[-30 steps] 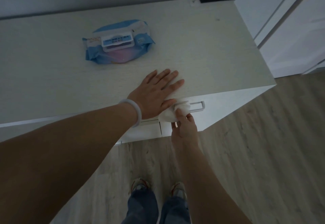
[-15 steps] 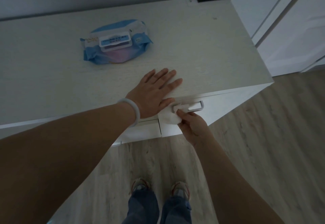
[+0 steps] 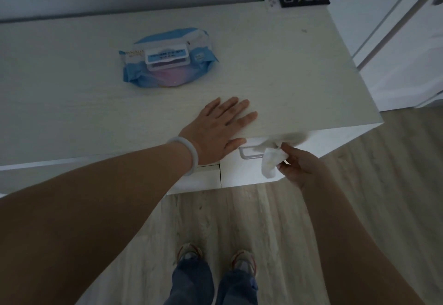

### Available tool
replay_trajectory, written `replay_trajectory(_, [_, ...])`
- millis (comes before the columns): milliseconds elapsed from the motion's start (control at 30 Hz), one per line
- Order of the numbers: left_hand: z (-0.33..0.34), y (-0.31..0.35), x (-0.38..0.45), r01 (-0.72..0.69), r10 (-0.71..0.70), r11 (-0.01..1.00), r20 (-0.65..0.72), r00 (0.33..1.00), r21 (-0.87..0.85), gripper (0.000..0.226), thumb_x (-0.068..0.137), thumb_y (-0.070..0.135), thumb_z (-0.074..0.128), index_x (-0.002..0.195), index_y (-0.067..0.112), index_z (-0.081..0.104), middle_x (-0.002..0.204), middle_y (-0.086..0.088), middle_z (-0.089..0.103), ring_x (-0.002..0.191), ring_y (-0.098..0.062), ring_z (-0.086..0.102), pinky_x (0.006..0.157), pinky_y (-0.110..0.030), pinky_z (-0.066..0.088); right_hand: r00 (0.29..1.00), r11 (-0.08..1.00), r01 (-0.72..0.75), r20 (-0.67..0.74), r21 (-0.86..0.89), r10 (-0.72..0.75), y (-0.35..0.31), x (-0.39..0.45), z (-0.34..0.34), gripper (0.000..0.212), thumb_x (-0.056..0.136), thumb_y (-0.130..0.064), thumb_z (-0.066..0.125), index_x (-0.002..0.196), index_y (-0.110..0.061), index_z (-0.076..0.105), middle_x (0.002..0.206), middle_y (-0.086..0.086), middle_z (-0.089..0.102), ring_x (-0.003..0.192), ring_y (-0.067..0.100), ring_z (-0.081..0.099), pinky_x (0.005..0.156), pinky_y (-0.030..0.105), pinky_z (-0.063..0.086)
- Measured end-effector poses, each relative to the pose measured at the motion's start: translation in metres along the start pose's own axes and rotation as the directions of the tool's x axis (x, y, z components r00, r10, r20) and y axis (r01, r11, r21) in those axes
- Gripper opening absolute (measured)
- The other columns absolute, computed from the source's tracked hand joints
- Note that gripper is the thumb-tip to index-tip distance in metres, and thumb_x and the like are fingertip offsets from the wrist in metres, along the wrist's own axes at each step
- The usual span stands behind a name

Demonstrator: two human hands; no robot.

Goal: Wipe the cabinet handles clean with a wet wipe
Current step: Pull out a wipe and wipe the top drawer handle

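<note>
White wipe [image 3: 271,163] hangs crumpled from the right hand [image 3: 299,168], pinched between curled fingertips, its long axis running down from the cabinet's top edge past the handle [image 3: 249,155]. It covers the handle's right end; the hand sits just right of it. Metal, the handle lies level along the drawer front [image 3: 242,175]. The left hand [image 3: 215,128] rests flat, fingers straight, on the cabinet top [image 3: 287,69], thumb over the edge. A blue pack [image 3: 167,59] lies well behind.
</note>
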State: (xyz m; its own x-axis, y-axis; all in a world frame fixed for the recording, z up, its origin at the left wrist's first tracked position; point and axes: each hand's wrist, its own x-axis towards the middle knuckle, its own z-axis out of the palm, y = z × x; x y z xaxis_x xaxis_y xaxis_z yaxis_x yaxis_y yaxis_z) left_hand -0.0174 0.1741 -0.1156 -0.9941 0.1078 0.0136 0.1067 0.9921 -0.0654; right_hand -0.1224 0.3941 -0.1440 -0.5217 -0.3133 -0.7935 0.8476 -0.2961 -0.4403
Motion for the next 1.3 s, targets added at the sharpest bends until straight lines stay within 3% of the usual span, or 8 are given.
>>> replay_trajectory(67, [0.0, 0.0, 0.0, 0.002, -0.002, 1.0, -0.002, 1.0, 0.001, 0.063, 0.1, 0.052, 0.02, 0.157, 0.026, 0.012, 0.164, -0.005, 0.01, 0.151, -0.026, 0.011, 0.12, -0.05, 0.016, 0.998, 0.998, 0.038, -0.051, 0.043, -0.036, 0.007, 0.0, 0.001, 0.012, 0.086, 0.005, 0.063, 0.097, 0.003, 0.059, 0.101, 0.015, 0.068, 0.095, 0.024, 0.066, 0.086, 0.04, 0.055])
replay_trajectory(233, [-0.002, 0.001, 0.0, 0.006, -0.006, 1.0, -0.011, 1.0, 0.008, 0.063, 0.1, 0.052, 0.021, 0.156, 0.026, 0.014, 0.164, -0.005, 0.012, 0.151, -0.026, 0.014, 0.119, -0.05, 0.018, 0.99, 0.976, 0.14, -0.003, 0.166, -0.142, 0.042, -0.004, 0.008, 0.02, 0.091, -0.011, 0.062, 0.109, -0.001, 0.06, 0.103, 0.009, 0.066, 0.09, 0.017, 0.066, 0.074, 0.029, 0.057])
replay_trajectory(433, [-0.003, 0.001, 0.0, 0.006, -0.006, 1.0, 0.001, 1.0, -0.005, 0.063, 0.099, 0.053, 0.018, 0.156, 0.027, 0.014, 0.164, -0.005, 0.012, 0.151, -0.025, 0.013, 0.12, -0.05, 0.016, 0.98, 0.965, 0.117, 0.129, 0.234, -0.15, 0.092, -0.017, 0.036, 0.055, 0.073, -0.018, 0.07, 0.123, 0.0, 0.057, 0.124, 0.016, 0.063, 0.115, 0.027, 0.059, 0.104, 0.041, 0.046])
replay_trajectory(833, [-0.003, 0.001, 0.0, -0.001, 0.001, 1.0, -0.009, 1.0, -0.002, 0.062, 0.1, 0.052, 0.02, 0.156, 0.026, 0.017, 0.163, -0.005, 0.015, 0.15, -0.026, 0.016, 0.12, -0.049, 0.017, 0.969, 0.975, 0.035, 0.23, 0.218, -0.086, 0.106, -0.014, 0.04, 0.037, 0.088, -0.001, 0.061, 0.123, -0.013, 0.061, 0.121, 0.008, 0.066, 0.112, 0.022, 0.062, 0.101, 0.04, 0.047])
replay_trajectory(1000, [-0.002, 0.001, -0.001, 0.005, -0.005, 1.0, -0.012, 1.0, 0.01, 0.062, 0.1, 0.052, 0.02, 0.156, 0.027, 0.014, 0.164, -0.005, 0.013, 0.15, -0.025, 0.014, 0.12, -0.049, 0.016, 0.964, 0.994, 0.038, 0.257, 0.102, -0.063, 0.075, -0.01, 0.019, 0.038, 0.082, 0.002, 0.061, 0.121, 0.001, 0.059, 0.119, 0.015, 0.066, 0.105, 0.021, 0.066, 0.092, 0.034, 0.055])
replay_trajectory(1100, [-0.004, 0.001, -0.001, 0.004, -0.004, 1.0, -0.022, 1.0, 0.004, 0.062, 0.1, 0.051, 0.022, 0.156, 0.026, 0.017, 0.163, -0.005, 0.016, 0.15, -0.026, 0.017, 0.12, -0.049, 0.018, 0.975, 0.994, 0.07, 0.206, 0.089, -0.087, 0.05, -0.01, 0.003, 0.023, 0.091, 0.009, 0.049, 0.092, -0.001, 0.071, 0.09, 0.01, 0.074, 0.081, 0.015, 0.072, 0.078, 0.029, 0.059])
replay_trajectory(1167, [-0.003, 0.001, -0.001, 0.0, 0.001, 1.0, -0.018, 1.0, 0.005, 0.062, 0.1, 0.051, 0.022, 0.156, 0.025, 0.017, 0.163, -0.005, 0.016, 0.15, -0.026, 0.017, 0.12, -0.049, 0.018, 0.98, 0.991, 0.099, 0.165, 0.086, -0.112, 0.03, -0.009, -0.007, 0.02, 0.082, 0.01, 0.058, 0.077, -0.001, 0.073, 0.08, 0.009, 0.074, 0.072, 0.013, 0.072, 0.067, 0.026, 0.06])
replay_trajectory(1300, [-0.003, 0.001, -0.001, 0.003, -0.002, 1.0, -0.02, 1.0, 0.017, 0.062, 0.1, 0.051, 0.023, 0.156, 0.025, 0.018, 0.163, -0.006, 0.017, 0.149, -0.026, 0.018, 0.119, -0.049, 0.018, 0.991, 0.995, 0.095, 0.097, 0.011, -0.095, 0.008, -0.001, -0.016, 0.007, 0.086, 0.008, 0.059, 0.09, 0.004, 0.064, 0.087, 0.013, 0.072, 0.077, 0.017, 0.073, 0.072, 0.03, 0.06])
